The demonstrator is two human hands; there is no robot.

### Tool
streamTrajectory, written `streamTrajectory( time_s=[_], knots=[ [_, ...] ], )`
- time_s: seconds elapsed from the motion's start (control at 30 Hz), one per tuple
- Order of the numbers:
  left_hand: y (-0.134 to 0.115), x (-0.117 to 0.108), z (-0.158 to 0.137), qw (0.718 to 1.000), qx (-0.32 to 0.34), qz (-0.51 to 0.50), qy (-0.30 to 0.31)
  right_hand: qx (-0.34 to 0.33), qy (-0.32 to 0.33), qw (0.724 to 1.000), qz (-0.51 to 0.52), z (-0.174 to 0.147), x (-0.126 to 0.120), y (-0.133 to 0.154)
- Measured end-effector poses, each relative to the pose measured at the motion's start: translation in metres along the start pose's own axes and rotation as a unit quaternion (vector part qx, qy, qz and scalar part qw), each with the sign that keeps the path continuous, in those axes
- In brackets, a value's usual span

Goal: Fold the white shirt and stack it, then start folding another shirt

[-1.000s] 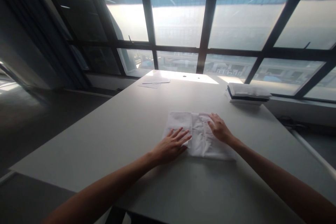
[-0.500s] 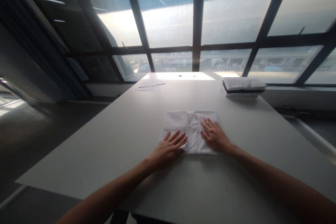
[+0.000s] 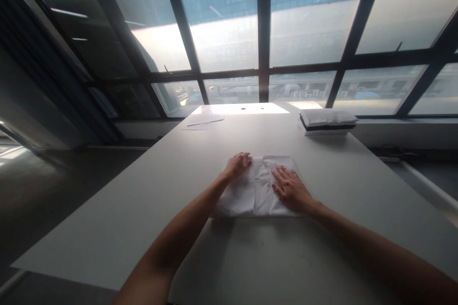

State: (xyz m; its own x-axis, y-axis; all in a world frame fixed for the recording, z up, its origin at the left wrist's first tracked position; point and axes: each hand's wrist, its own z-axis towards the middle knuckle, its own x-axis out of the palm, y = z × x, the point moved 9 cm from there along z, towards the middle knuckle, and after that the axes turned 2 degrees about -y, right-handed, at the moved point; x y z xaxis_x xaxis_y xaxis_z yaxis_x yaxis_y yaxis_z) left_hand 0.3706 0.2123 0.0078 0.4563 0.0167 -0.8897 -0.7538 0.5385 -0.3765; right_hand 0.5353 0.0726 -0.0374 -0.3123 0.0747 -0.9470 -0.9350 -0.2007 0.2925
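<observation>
A folded white garment (image 3: pixel 239 200), likely a shirt, lies flat on the white table in front of me. Creased fabric runs down its middle between two smoother panels. My left hand (image 3: pixel 239 166) is over the garment's far left part, its fingers loosely bent near the far edge and slightly blurred. On the right panel rests my right hand (image 3: pixel 290 188), palm down with the fingers spread. Neither hand grips the cloth. Part of each panel is hidden beneath the hands.
The white table (image 3: pixel 150 209) stretches toward tall windows. At its far right sits a stack of folded cloth (image 3: pixel 327 118), white with a dark layer. Thin paper sheets (image 3: pixel 203 123) lie at the far left. A dark curtain (image 3: pixel 53 76) hangs on the left.
My left hand has moved from the garment's near left part up to its far edge, its fingers more bent. My right hand stays on the right panel. The view has shifted slightly.
</observation>
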Motion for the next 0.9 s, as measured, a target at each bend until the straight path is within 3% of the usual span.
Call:
streamTrajectory(
  time_s=[0.23,0.4,0.57,0.67,0.9],
  knots=[
    [0.014,0.027,0.021,0.995,-0.074,-0.054,-0.038,-0.006,-0.006,1.000,-0.007,0.000,0.001,0.000],
    [-0.003,0.011,0.012,0.994,-0.048,0.039,-0.094,-0.011,-0.013,1.000,-0.019,0.001,0.003,-0.001],
    [-0.029,0.029,-0.028,0.993,-0.003,0.116,0.012,-0.012,-0.015,1.000,-0.019,0.001,0.002,0.000],
    [-0.040,0.043,-0.057,0.990,0.029,0.133,0.038,-0.018,-0.025,0.999,-0.020,0.001,-0.001,0.002],
    [-0.043,0.051,-0.068,0.987,0.031,0.151,0.053,-0.219,0.014,0.976,-0.013,-0.026,0.007,0.062]
  ],
)
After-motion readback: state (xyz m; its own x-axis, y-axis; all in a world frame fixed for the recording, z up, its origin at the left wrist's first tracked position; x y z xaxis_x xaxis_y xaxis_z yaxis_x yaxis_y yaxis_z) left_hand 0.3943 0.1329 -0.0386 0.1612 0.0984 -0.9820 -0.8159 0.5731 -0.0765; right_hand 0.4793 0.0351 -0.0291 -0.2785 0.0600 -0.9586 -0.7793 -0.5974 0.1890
